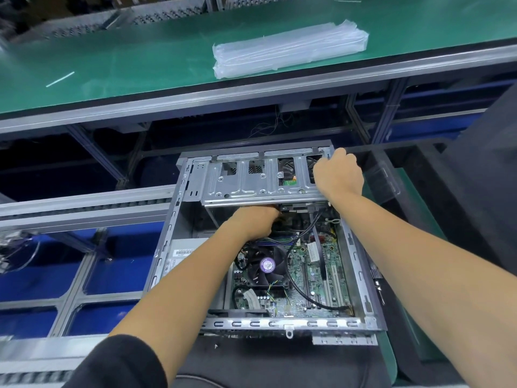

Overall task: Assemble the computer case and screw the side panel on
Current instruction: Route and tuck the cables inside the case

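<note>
An open grey computer case lies flat in front of me, its motherboard and black CPU fan exposed. A silver drive cage spans the far end of the case. My right hand grips the cage's right end, fingers curled over its far edge. My left hand reaches under the cage's near edge among the cables; its fingers are hidden beneath the metal. No side panel or screws show.
A green workbench runs across the top, carrying a stack of clear plastic bags. Metal conveyor rails and blue bins lie to the left. A dark-clothed person stands at the right edge.
</note>
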`<state>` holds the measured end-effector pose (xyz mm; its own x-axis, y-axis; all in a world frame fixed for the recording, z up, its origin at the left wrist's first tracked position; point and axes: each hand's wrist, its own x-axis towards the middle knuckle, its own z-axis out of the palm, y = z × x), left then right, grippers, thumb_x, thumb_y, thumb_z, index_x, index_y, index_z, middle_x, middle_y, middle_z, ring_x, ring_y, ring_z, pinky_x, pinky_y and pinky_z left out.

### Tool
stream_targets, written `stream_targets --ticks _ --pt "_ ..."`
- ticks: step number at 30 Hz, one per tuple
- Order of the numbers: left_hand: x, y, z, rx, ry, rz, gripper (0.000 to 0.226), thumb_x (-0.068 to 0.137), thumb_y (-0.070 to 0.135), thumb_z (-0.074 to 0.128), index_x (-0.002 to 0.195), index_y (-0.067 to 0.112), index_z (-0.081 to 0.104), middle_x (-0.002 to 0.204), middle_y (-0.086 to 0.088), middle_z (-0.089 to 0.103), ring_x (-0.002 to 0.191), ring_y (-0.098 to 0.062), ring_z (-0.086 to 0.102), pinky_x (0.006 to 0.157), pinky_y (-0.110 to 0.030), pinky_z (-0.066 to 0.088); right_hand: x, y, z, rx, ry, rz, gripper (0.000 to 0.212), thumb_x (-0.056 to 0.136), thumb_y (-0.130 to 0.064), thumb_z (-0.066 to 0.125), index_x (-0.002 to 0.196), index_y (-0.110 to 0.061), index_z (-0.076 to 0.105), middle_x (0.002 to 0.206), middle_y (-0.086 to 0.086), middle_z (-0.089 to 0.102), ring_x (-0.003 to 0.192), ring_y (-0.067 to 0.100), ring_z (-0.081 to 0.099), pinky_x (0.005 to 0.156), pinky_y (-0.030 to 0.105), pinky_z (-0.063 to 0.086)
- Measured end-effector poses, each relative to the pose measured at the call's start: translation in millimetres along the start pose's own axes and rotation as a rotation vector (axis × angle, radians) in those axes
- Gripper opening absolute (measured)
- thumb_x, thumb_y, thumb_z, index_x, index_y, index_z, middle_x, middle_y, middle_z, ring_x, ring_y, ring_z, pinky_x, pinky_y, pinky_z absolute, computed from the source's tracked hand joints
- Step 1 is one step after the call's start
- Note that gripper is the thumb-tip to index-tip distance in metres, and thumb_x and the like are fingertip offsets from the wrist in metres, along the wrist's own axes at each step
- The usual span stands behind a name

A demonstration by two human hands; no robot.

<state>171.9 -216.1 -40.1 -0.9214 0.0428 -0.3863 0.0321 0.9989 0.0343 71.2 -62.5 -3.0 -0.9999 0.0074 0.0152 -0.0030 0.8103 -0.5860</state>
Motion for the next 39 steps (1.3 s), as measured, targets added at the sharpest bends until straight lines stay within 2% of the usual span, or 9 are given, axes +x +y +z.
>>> stream_targets --ticks 5,9,14,19,25,29,32,35,39 --pt "16.3 1.9 1.7 -0.131 -0.118 -0.126 0.03 0.098 0.026 0.042 0.119 0.009 0.053 0.12 -0.01 0.058 0.094 -0.027 0.052 0.075 -0.032 0.037 0.6 0.9 1.1 0.001 0.007 -0.002 0.037 0.101 -0.026 0.036 0.127 -0.001 0.046 0.132 0.02 0.049 0.113 0.04 0.052 0.078 0.036 0.03" --pt "24.0 6.7 4.1 -0.195 -0.009 -0.219 0.028 0.095 0.02 0.044 0.12 0.012 0.052 0.125 -0.01 0.055 0.101 -0.028 0.052 0.077 -0.029 0.034 0.8 1.0 1.3 0.01 0.006 0.002 0.037 0.101 -0.027 0.037 0.127 -0.002 0.046 0.132 0.02 0.05 0.112 0.039 0.052 0.078 0.036 0.03" --pt "33.1 13.5 9.8 -0.26 0.035 -0.197 0.049 0.093 0.046 0.051 0.131 0.016 0.049 0.135 -0.009 0.051 0.116 -0.029 0.05 0.091 -0.032 0.039 1.1 1.1 1.3 0.009 0.004 0.003 0.037 0.101 -0.027 0.037 0.127 -0.004 0.046 0.131 0.018 0.05 0.11 0.036 0.053 0.078 0.036 0.032" --pt "35.3 1.6 7.2 -0.333 -0.168 -0.225 0.042 0.099 0.035 0.043 0.137 0.018 0.046 0.139 -0.006 0.047 0.121 -0.027 0.047 0.093 -0.032 0.035 1.1 1.1 1.2 0.014 -0.006 0.002 0.036 0.1 -0.027 0.036 0.126 -0.005 0.047 0.13 0.017 0.05 0.109 0.034 0.053 0.078 0.036 0.033" --pt "32.1 5.9 6.7 -0.427 -0.073 -0.232 0.052 0.09 0.048 0.054 0.133 0.019 0.048 0.135 -0.007 0.05 0.117 -0.026 0.048 0.087 -0.03 0.032 1.8 0.9 1.4 0.016 -0.007 0.007 0.037 0.1 -0.028 0.036 0.127 -0.005 0.047 0.13 0.017 0.05 0.109 0.034 0.053 0.077 0.036 0.032" --pt "31.9 7.1 6.3 -0.373 -0.078 -0.174 0.037 0.09 0.045 0.055 0.112 0.016 0.058 0.104 -0.002 0.058 0.09 -0.018 0.05 0.077 -0.026 0.034 1.5 1.1 1.9 0.03 -0.007 0.007 0.036 0.1 -0.028 0.037 0.126 -0.006 0.047 0.129 0.016 0.05 0.104 0.031 0.052 0.076 0.036 0.032" --pt "29.7 9.8 6.1 -0.211 -0.045 -0.148 0.022 0.093 0.033 0.052 0.101 0.013 0.055 0.103 -0.008 0.061 0.077 -0.02 0.048 0.069 -0.027 0.034 0.9 1.2 1.6 0.033 -0.005 0.006 0.036 0.1 -0.029 0.037 0.126 -0.006 0.047 0.128 0.016 0.051 0.094 0.026 0.045 0.076 0.036 0.033" --pt "30.6 13.0 7.5 -0.115 -0.04 -0.181 0.028 0.096 0.031 0.048 0.108 0.008 0.057 0.115 -0.012 0.061 0.087 -0.026 0.055 0.071 -0.027 0.035 1.3 1.7 1.5 0.026 -0.005 0.005 0.036 0.1 -0.029 0.037 0.126 -0.006 0.047 0.128 0.016 0.051 0.091 0.025 0.043 0.075 0.036 0.033" --pt "33.2 15.7 6.1 -0.229 -0.073 -0.201 0.04 0.095 0.041 0.046 0.119 0.01 0.055 0.118 -0.01 0.059 0.103 -0.027 0.056 0.084 -0.03 0.041 0.6 1.4 0.7 0.022 -0.002 -0.003 0.037 0.1 -0.028 0.037 0.127 -0.005 0.047 0.129 0.017 0.051 0.107 0.034 0.053 0.076 0.036 0.032"
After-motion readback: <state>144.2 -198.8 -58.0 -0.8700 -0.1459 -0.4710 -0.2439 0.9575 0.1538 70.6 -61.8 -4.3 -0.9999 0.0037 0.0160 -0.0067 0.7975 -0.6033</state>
